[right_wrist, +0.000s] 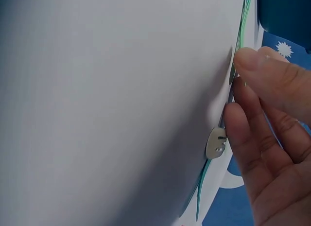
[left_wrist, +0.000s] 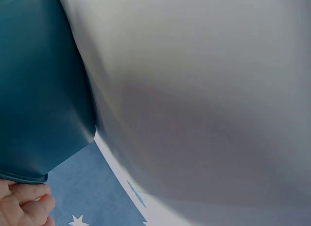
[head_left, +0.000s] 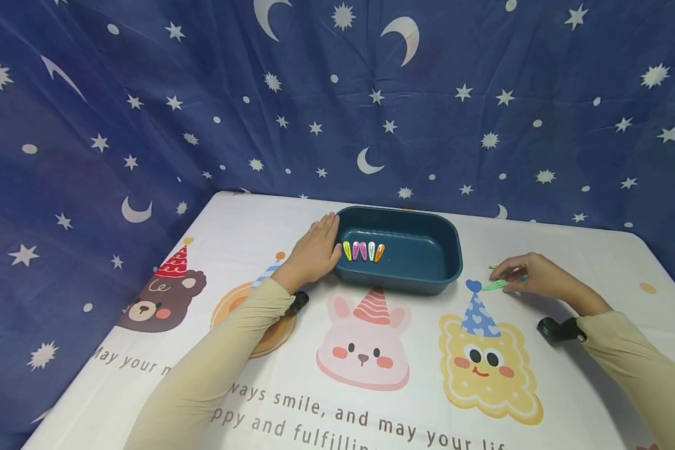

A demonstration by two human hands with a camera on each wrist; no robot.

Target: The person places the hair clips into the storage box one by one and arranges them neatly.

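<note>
My left hand [head_left: 315, 250] rests with straight fingers against the left end of a dark teal bin [head_left: 422, 287]. Inside that bin, at its left, several snap hair clips [head_left: 363, 251] in yellow, pink, white and orange lie in a row. To the right of the bin, my right hand [head_left: 531, 275] pinches a green hair clip [head_left: 495, 285] between thumb and fingers. A teal hair clip [right_wrist: 198, 189] with a metal back lies right at the tip of another finger. Beyond the hand a bit of another green clip [head_left: 493, 267] shows.
A white tablecloth [head_left: 422, 375] printed with cartoon animals and lettering covers the table. Behind it and on the left hangs a blue curtain [head_left: 292, 144] with stars and moons. The bin stands near the table's back edge.
</note>
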